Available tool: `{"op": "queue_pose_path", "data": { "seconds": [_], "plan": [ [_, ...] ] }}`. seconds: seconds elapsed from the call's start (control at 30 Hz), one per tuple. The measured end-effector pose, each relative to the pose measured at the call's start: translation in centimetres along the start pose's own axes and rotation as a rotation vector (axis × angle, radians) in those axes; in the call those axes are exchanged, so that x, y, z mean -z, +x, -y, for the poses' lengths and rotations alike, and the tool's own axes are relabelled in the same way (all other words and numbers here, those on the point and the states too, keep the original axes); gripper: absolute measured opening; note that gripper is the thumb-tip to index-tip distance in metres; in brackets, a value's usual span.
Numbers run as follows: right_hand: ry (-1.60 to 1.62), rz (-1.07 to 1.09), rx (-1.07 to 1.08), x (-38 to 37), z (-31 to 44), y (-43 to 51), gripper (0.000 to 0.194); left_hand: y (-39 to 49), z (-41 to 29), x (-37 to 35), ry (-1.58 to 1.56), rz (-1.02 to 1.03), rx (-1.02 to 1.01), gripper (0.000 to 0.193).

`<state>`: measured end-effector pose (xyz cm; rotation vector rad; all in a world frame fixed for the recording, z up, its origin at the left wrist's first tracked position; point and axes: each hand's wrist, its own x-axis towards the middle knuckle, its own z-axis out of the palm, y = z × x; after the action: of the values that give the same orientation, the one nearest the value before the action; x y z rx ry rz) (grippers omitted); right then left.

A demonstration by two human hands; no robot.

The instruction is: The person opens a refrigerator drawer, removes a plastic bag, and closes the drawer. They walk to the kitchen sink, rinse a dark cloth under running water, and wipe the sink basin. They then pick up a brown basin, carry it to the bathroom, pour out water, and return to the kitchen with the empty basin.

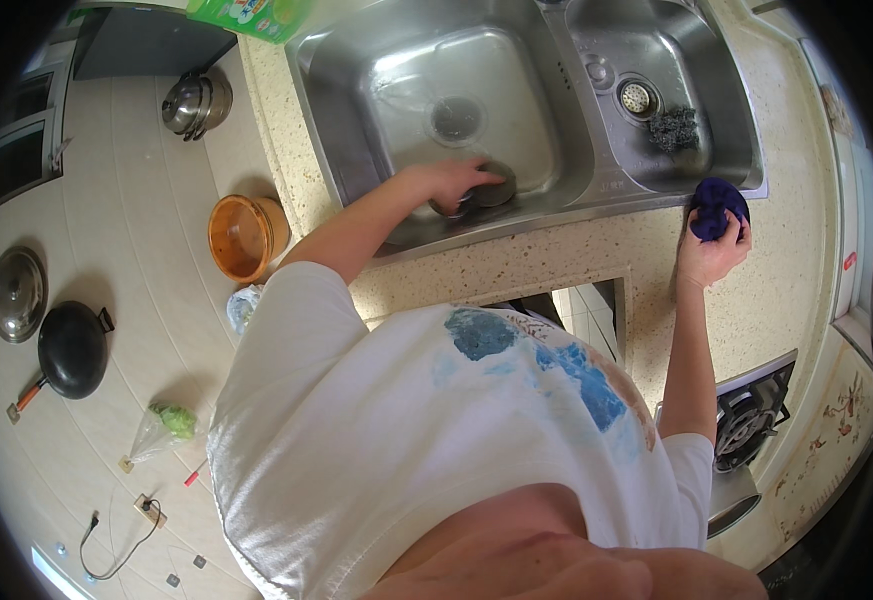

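Note:
In the large left basin of the steel sink (316, 112), my left hand (457, 184) reaches down near the front wall. Its fingers curve around a round dark object (498, 187), partly covered by the hand; its exact kind is unclear. My right hand (715, 253) grips a bunched dark purple cloth (718, 201) at the front right corner of the sink, over the rim and speckled counter (526, 247). A round drain (456, 120) lies at the bottom of the large basin, which looks wet.
A steel wool scourer (674, 129) sits by the strainer (636, 98) in the small basin. A green package (256, 16) stands at the far left corner. A gas stove (748, 420) is at right. A wok (72, 350), wooden bucket (241, 238) and steel pot (197, 105) are at left.

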<state>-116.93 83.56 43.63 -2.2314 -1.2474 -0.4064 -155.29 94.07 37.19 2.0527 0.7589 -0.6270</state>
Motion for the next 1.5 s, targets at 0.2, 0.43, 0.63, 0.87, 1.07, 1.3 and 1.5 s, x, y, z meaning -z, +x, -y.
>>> {"op": "queue_pose_path", "data": {
  "seconds": [0.2,0.43,0.63,0.87,1.07,1.3,1.5],
  "plan": [
    [0.024,-0.018,0.024,0.0,0.1,0.0,0.041,3.7,-2.1,0.9,0.028,-0.104,-0.11,0.095],
    [0.003,-0.009,0.03,0.0,0.0,-0.1,0.04,5.4,-4.8,2.2,0.017,-0.072,-0.006,0.094],
    [0.005,0.006,0.023,0.0,-0.1,-0.1,0.041,4.9,-4.8,2.0,0.025,-0.106,0.01,0.095],
    [0.02,0.013,0.008,0.1,0.1,-0.1,0.04,5.3,-4.3,1.3,-0.005,-0.123,0.001,0.097],
    [0.026,-0.003,0.023,0.1,0.1,-0.1,0.041,3.6,-0.8,3.8,-0.266,-0.165,-0.056,0.103],
    [0.028,0.001,0.025,0.2,0.2,-0.1,0.041,5.3,-1.1,4.5,0.279,-0.197,0.104,0.093],
    [0.05,0.007,0.011,0.2,0.1,0.0,0.044,4.0,-1.1,3.0,0.451,0.055,0.639,0.072]
  ]
}}
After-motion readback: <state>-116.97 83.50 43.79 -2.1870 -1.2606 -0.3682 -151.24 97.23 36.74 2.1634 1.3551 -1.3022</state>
